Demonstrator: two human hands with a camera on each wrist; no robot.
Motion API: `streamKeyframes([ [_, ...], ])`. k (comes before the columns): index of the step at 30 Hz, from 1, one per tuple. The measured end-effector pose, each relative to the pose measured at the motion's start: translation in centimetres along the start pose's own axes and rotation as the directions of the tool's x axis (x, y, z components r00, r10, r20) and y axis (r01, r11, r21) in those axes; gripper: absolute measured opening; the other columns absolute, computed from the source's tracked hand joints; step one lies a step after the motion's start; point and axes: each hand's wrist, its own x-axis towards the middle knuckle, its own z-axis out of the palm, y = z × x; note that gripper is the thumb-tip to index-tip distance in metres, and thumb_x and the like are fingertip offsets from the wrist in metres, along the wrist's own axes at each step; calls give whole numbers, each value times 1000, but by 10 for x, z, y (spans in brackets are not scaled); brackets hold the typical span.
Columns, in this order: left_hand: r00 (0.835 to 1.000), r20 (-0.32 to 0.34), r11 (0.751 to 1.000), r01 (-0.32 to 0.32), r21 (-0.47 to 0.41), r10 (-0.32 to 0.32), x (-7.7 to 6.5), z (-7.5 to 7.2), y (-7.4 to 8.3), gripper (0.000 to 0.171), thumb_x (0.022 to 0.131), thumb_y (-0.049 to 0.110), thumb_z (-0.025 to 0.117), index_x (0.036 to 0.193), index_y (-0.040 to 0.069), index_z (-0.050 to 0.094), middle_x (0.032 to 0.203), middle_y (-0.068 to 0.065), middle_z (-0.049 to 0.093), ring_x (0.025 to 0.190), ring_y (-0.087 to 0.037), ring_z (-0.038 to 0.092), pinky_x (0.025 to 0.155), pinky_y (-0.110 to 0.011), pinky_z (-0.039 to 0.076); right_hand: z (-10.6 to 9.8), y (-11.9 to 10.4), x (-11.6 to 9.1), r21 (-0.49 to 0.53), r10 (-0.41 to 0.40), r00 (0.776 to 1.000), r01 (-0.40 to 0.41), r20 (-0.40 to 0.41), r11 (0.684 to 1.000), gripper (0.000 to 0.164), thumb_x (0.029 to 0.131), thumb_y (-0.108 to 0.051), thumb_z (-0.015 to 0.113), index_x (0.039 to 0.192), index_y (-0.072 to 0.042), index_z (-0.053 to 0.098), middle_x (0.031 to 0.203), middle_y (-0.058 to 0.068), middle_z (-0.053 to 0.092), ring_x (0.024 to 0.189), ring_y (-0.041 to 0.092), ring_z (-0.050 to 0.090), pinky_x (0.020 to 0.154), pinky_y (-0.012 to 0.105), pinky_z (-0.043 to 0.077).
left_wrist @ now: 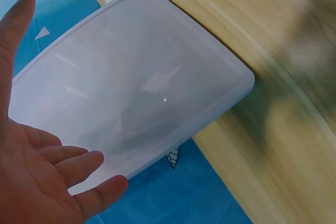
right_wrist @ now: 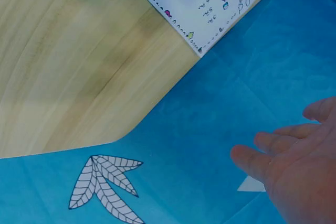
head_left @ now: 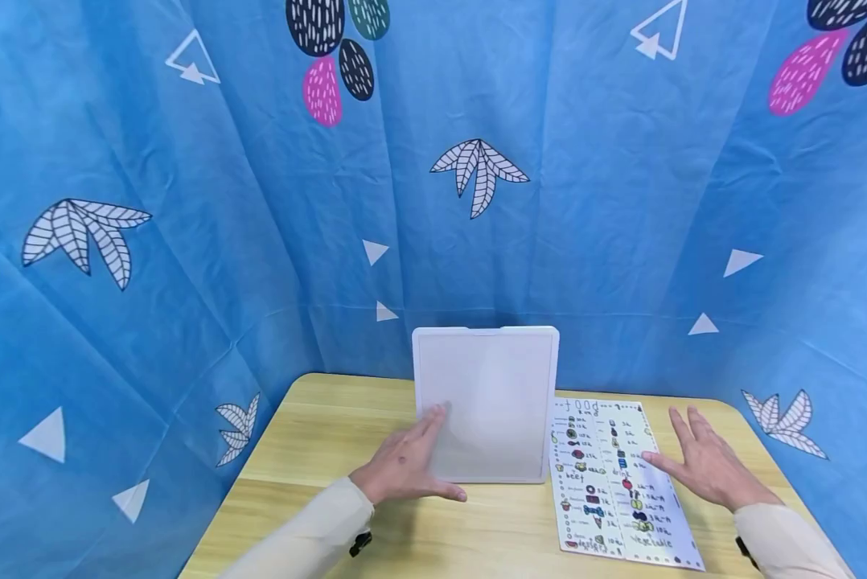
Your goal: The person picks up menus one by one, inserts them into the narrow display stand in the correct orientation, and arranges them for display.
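A white rectangular panel with a raised rim [head_left: 486, 386] stands upright at the back of the wooden table, its smooth face toward me. My left hand [head_left: 408, 458] is spread in front of its lower left part, fingers extended and holding nothing; the left wrist view shows the palm [left_wrist: 39, 182] beside the panel [left_wrist: 142, 72]. To the panel's right lies a hand-drawn food menu sheet [head_left: 614, 482] with small coloured pictures and prices. Over the sheet's right edge my right hand [head_left: 712, 462] hovers with fingers apart and nothing in it.
The light wooden table [head_left: 318, 450] has rounded back corners. A blue patterned curtain [head_left: 585, 241] hangs close behind it and along both sides. The menu's left edge meets the panel's lower right side in the head view.
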Motion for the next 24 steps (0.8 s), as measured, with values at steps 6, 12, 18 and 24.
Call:
streamKeyframes([
  [6, 1000, 19, 1000, -6, -20, 6, 5, 7, 6, 129, 68, 77, 73, 159, 6, 17, 163, -13, 23, 143, -32, 36, 105, -60, 40, 1, 3, -2, 8, 10, 1000, -10, 6, 1000, 100, 95, -53, 61, 147, 21, 18, 145, 52, 13, 129, 69, 19, 102, 76, 21],
  [12, 1000, 21, 999, -7, -35, 7, 10, 11, 9, 126, 70, 77, 71, 159, 6, 18, 163, -12, 25, 143, -30, 36, 105, -55, 42, 2, 5, -1, 13, 12, 1000, -12, 1, 1000, 100, 94, -53, 62, 146, 22, 20, 144, 53, 13, 127, 71, 21, 101, 76, 25],
  [18, 999, 32, 997, -11, -74, 13, 16, 18, 14, 126, 70, 75, 73, 160, 7, 17, 163, -12, 25, 143, -31, 36, 107, -53, 41, 4, 7, -1, 18, 25, 999, -25, 22, 1000, 102, 95, -54, 62, 146, 22, 17, 145, 53, 12, 127, 71, 21, 100, 77, 25],
  [24, 999, 25, 996, -29, -88, 31, 21, 27, 21, 125, 70, 73, 75, 158, 4, 20, 161, -14, 28, 143, -31, 36, 111, -47, 38, 9, 9, -3, 27, 44, 998, -45, 36, 999, 104, 94, -55, 62, 147, 21, 15, 145, 53, 12, 126, 71, 22, 98, 78, 25],
])
